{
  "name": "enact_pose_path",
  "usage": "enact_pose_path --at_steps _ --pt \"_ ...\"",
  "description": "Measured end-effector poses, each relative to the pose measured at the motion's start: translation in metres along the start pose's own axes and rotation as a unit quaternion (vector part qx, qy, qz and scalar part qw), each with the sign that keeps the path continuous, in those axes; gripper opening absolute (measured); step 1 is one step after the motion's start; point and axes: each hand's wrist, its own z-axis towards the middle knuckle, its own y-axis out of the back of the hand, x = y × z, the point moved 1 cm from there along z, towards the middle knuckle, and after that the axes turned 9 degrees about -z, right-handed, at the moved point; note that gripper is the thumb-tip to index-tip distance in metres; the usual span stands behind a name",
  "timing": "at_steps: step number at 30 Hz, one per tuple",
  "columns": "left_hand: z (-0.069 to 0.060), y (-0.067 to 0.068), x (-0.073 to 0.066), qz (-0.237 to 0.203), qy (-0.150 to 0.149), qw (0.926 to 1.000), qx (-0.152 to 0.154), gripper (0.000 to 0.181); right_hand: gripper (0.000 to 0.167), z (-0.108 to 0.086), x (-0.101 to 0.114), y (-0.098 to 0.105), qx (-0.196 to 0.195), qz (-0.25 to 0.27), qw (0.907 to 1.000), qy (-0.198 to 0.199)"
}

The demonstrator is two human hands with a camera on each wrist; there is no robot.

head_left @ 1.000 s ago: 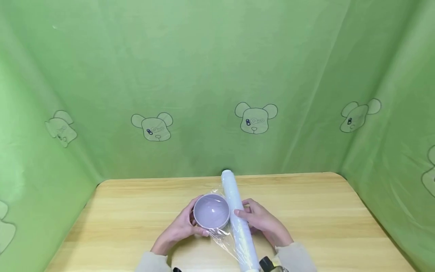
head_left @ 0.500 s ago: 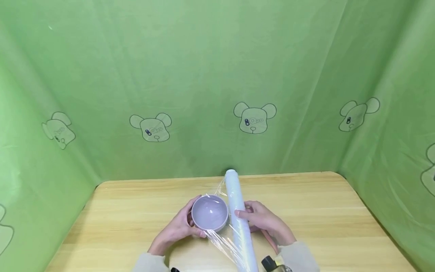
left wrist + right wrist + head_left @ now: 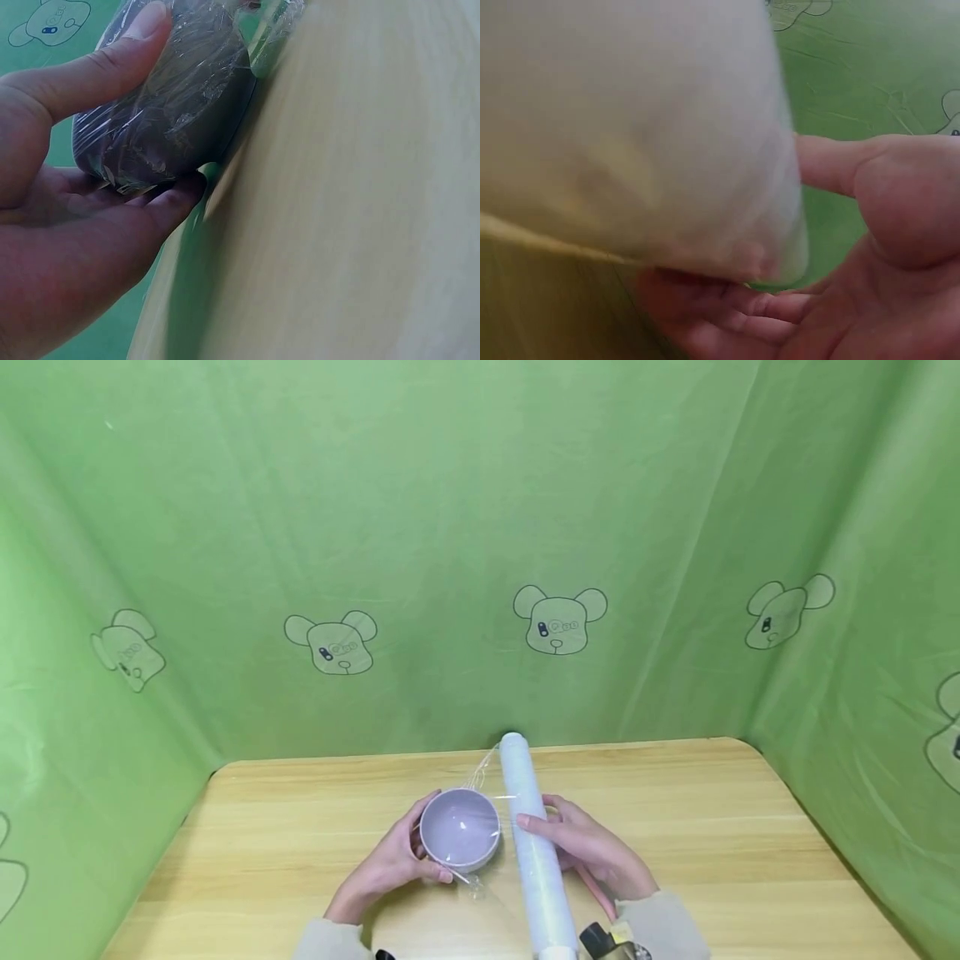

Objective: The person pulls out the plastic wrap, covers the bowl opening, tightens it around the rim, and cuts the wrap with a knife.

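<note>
Clear film [image 3: 187, 109] clung to the bowl [image 3: 460, 828], which our left hand [image 3: 392, 860] gripped, and ran toward the white roll [image 3: 536, 860] our right hand [image 3: 596, 850] held just beside it; we judged that even tension and slow unrolling would keep wrinkles down.

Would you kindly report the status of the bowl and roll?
Left grip around bowl. Right grip on roll. Clear film running between them. No obstruction seen.
</note>
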Motion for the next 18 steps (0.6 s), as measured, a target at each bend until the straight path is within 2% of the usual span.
enact_pose_path --at_steps 4,8,14,18 --pt "0.0002 0.0025 0.0004 0.003 0.002 1.0 0.001 0.122 0.07 0.0017 -0.0009 0.0007 0.032 0.026 0.9991 0.01" --pt "0.0001 0.0042 0.0007 0.003 0.0 0.9999 0.01 0.121 0.067 0.0031 -0.0036 0.0018 0.041 0.036 0.9984 0.011" --pt "-0.0011 0.0049 -0.0006 -0.005 0.005 0.9999 0.014 0.121 0.073 0.0039 -0.0069 0.0028 0.053 0.05 0.9973 0.01" --pt "-0.0019 0.0052 -0.0017 -0.003 0.006 0.9999 0.013 0.121 0.069 0.0051 -0.0073 0.002 0.072 0.079 0.9942 0.01"
